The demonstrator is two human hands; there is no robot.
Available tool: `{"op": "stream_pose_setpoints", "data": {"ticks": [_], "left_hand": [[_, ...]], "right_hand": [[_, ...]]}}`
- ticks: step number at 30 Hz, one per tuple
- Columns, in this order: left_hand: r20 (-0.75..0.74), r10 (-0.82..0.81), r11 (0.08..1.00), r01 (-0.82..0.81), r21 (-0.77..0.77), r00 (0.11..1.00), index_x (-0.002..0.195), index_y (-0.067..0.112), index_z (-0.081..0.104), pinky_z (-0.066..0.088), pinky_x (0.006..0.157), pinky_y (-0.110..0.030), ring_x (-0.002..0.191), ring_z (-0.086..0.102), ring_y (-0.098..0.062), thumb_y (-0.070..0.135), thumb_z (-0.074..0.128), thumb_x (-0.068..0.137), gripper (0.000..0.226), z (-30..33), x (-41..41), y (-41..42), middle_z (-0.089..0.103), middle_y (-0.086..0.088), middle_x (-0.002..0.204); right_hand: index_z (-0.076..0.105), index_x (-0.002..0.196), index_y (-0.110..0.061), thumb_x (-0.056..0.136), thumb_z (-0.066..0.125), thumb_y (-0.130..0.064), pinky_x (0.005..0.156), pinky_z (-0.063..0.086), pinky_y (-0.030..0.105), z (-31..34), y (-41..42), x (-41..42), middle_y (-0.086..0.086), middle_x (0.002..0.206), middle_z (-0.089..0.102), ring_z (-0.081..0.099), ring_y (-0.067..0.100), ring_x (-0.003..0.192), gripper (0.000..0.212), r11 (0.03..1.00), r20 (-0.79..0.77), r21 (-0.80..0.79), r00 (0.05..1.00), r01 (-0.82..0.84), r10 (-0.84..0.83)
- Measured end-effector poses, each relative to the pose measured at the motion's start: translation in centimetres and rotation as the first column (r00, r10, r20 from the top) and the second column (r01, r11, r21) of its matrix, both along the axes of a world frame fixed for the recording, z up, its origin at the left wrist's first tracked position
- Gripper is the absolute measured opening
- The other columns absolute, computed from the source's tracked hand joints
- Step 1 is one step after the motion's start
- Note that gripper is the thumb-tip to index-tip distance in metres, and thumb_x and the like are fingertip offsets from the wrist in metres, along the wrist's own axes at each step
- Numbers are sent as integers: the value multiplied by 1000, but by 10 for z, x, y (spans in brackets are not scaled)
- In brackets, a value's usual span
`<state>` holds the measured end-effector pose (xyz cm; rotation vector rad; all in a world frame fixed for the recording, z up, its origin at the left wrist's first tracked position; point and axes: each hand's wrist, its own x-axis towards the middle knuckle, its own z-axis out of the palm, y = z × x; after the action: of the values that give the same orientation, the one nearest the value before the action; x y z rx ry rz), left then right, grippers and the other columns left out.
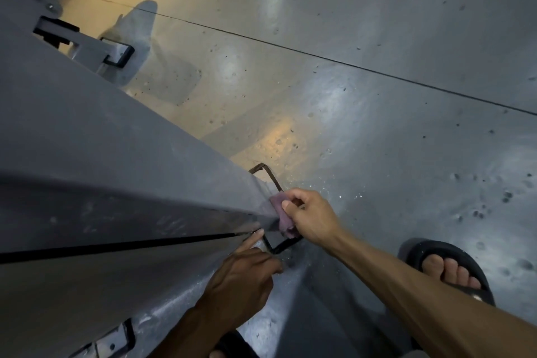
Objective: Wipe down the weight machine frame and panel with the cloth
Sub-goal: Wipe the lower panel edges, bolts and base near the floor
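- Right hand [312, 218] has its fingers curled around the cloth [280, 213], a bunched purple wad, thumb pinching it from above.
- Cloth is pressed against the bottom end of the grey frame [130, 160], right where the upright's corner edge meets its black-rimmed foot [271, 183] on the floor [377, 96].
- Key relation: the frame's long axis runs up-left from the cloth toward me. The wiped spot is the far, lowest end, so any remaining stroke has to come back along that axis.
- Cloth sits to the left of the right hand's knuckles, between palm and metal, with its lower tail hanging just above the foot rim.
- Left hand [247, 279] is just beside it, lower on the adjacent panel [87, 285]. The index finger is straight, its tip on the seam near the dark gap; the other fingers are loosely curled and hold nothing.
- Right hand is the one on the job; left looks like bracing or pointing, my guess.
- A sandalled foot [447, 273] stands on the floor, well to the right.
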<state>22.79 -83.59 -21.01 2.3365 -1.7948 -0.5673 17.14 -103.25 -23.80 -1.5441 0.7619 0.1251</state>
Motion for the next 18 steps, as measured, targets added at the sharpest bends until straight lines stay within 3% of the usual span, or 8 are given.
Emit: {"op": "stream_pose_setpoints", "data": {"ticks": [2,5,10,14,18], "left_hand": [[8,-3,1000,3,-4,1000,88,23,72,22,126,-34,74,64,-8,8,43,81,34,0,0,0,72,9,81],[20,10,1000,-10,-19,1000,87,25,73,23,125,-33,73,65,-8,10,44,79,34,3,0,-3,72,9,80],[4,7,1000,-7,-14,1000,88,24,74,22,126,-32,74,65,-7,10,43,80,35,4,-2,-3,73,10,81],[8,16,999,-16,-50,1000,86,25,74,22,125,-29,76,65,-9,11,47,76,32,5,-2,-5,73,8,80],[3,22,996,-22,-83,1000,83,24,75,21,124,-23,80,64,-11,10,49,73,32,8,-3,-8,73,6,81]], "right_hand": [[73,102,-20,101,59,-19,66,51,18,5,3,2,-2,87,72,66,14,80,15,999,21,2,999,34,-34],[74,102,-20,100,58,-21,76,53,31,17,5,4,0,90,74,69,17,85,16,997,114,35,990,76,-79],[72,107,-17,103,54,-19,62,49,14,17,6,-1,0,93,73,68,13,83,19,999,60,-35,998,36,-34],[72,99,-18,102,56,-22,74,55,37,33,9,1,3,87,73,69,22,83,16,996,152,28,984,85,-88],[71,99,-21,102,56,-27,77,58,41,38,6,-4,-2,90,73,69,19,87,17,998,201,23,978,54,-58]]}}
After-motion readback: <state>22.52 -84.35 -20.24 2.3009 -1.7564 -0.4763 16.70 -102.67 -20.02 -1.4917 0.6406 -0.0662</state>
